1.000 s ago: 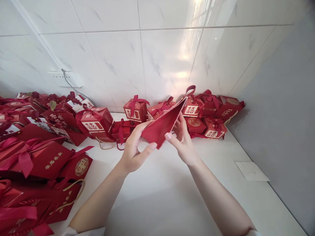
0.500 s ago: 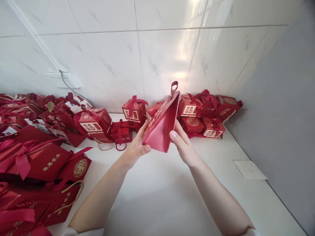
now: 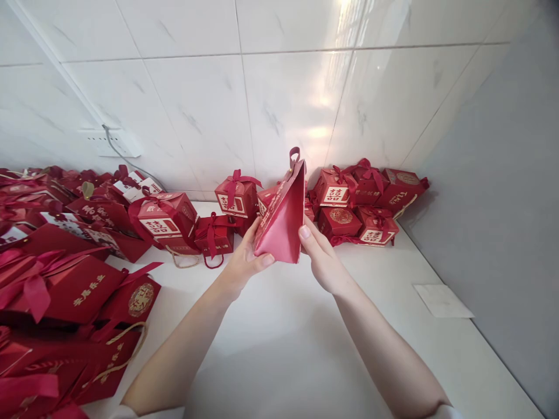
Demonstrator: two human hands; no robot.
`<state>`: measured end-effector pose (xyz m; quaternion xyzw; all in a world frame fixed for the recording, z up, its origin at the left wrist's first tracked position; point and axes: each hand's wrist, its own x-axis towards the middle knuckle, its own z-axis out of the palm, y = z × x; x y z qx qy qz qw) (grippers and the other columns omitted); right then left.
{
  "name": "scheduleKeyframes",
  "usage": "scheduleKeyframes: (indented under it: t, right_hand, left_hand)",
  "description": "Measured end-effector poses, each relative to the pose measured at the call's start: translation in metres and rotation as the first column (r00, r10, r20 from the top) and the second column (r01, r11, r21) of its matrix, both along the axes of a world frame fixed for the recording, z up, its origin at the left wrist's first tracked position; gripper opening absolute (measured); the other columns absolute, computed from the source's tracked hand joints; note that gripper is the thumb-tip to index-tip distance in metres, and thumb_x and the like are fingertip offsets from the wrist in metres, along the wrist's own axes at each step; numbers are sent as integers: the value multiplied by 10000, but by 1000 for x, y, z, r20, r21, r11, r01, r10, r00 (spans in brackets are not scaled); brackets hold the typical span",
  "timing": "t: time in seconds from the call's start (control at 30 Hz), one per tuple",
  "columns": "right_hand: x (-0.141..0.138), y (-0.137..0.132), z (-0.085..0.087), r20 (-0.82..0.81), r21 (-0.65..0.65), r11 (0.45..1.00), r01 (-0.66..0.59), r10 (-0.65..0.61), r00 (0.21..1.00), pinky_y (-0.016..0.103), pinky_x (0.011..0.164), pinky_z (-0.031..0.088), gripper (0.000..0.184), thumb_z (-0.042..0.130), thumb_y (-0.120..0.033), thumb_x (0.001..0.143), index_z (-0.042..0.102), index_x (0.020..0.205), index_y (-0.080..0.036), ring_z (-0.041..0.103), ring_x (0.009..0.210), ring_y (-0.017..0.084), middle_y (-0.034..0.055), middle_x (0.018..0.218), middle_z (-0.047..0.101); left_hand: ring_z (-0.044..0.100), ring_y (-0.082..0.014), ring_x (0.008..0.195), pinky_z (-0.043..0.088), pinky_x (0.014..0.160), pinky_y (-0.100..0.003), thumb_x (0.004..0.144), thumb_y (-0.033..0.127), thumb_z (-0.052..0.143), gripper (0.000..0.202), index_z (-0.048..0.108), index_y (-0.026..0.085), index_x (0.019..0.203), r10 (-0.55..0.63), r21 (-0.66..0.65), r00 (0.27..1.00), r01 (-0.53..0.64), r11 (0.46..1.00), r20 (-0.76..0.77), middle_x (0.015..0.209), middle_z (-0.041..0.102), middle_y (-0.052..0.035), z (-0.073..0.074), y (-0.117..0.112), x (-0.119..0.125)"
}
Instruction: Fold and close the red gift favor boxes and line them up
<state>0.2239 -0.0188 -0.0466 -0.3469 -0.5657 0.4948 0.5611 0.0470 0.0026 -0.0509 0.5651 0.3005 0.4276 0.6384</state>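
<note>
A flat red paper gift bag with gold print and a small ribbon loop at its top is held up over the white counter. My left hand pinches its lower left edge, thumb in front. My right hand grips its lower right edge, fingers behind the paper. The bag's bottom end faces me and its sides are spread apart a little.
Red gift boxes with ribbons stand along the tiled wall, more at the back right. Larger red bags are piled at the left. A white paper sheet lies at the right by a grey wall.
The bag has turned from lying slanted to the right to standing nearly upright, and its sides have spread open. Both hands moved slightly closer together.
</note>
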Motion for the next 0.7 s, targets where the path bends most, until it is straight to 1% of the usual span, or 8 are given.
scheduleKeyframes:
  t: [0.1, 0.17, 0.23, 0.3, 0.4, 0.53, 0.6, 0.7]
  right_hand:
    - [-1, 2, -1, 2, 16, 999, 49, -50, 999, 437, 1136, 372, 501, 448, -536, 973, 432, 1433, -337, 374, 1388, 231, -26, 1471, 451]
    - [-2, 4, -2, -2, 31, 997, 65, -65, 998, 438, 1115, 401, 474, 475, -524, 964, 478, 1398, -332, 443, 1339, 241, -16, 1427, 504]
    - [-2, 6, -4, -33, 38, 998, 45, -44, 998, 433, 1085, 434, 457, 504, -494, 959, 481, 1387, -336, 489, 1296, 240, -10, 1410, 520]
    - [-2, 8, -5, -75, 36, 999, 16, -13, 997, 422, 1083, 435, 452, 515, -458, 962, 464, 1393, -331, 499, 1284, 230, -3, 1409, 520]
    - [-1, 9, -6, -88, 22, 1000, -9, 11, 996, 417, 1106, 404, 461, 503, -439, 972, 443, 1410, -306, 478, 1300, 222, 13, 1415, 512]
    - [-1, 10, -7, -63, 19, 999, -36, 37, 997, 415, 1076, 433, 522, 556, -458, 943, 418, 1418, -291, 470, 1305, 239, 39, 1425, 501]
    - [-2, 10, -8, -56, 27, 999, -36, 37, 998, 418, 1077, 431, 529, 571, -462, 934, 418, 1410, -289, 469, 1305, 244, 47, 1422, 503]
    - [-4, 10, -9, -49, 41, 999, -29, 31, 998, 425, 1104, 400, 509, 564, -469, 936, 432, 1396, -295, 460, 1314, 242, 40, 1420, 505]
  left_hand:
    - [335, -308, 1410, 411, 1092, -432, 687, 411, 796, 1026, 195, 298, 1511, 140, 94, 990, -137, 986, -25, 1582, 249, -107, -6, 4, 2]
    - [375, -299, 1387, 440, 1066, -417, 676, 365, 812, 1067, 147, 345, 1510, 250, 205, 968, -239, 949, -27, 1580, 241, -98, -8, 5, 4]
    - [395, -302, 1371, 449, 1053, -432, 655, 336, 833, 1146, 72, 394, 1510, 374, 335, 927, -342, 878, -34, 1581, 214, -97, -10, 5, 7]
    - [372, -325, 1382, 439, 1057, -461, 622, 329, 855, 1226, 13, 416, 1508, 484, 450, 873, -412, 793, -54, 1584, 171, -108, -10, 5, 8]
    - [280, -373, 1421, 407, 1072, -506, 582, 356, 875, 1280, 3, 393, 1517, 601, 591, 793, -438, 678, -101, 1580, 124, -136, -13, 6, 7]
    - [213, -392, 1438, 341, 1108, -551, 553, 369, 890, 1305, 24, 337, 1529, 718, 748, 685, -409, 522, -126, 1568, 119, -166, -19, 10, 4]
    - [217, -381, 1437, 321, 1121, -554, 561, 373, 887, 1288, 42, 323, 1531, 738, 786, 662, -384, 486, -133, 1560, 147, -172, -20, 10, 4]
    - [222, -379, 1438, 320, 1122, -561, 571, 386, 882, 1271, 52, 322, 1532, 740, 805, 661, -368, 465, -125, 1550, 175, -174, -20, 10, 4]
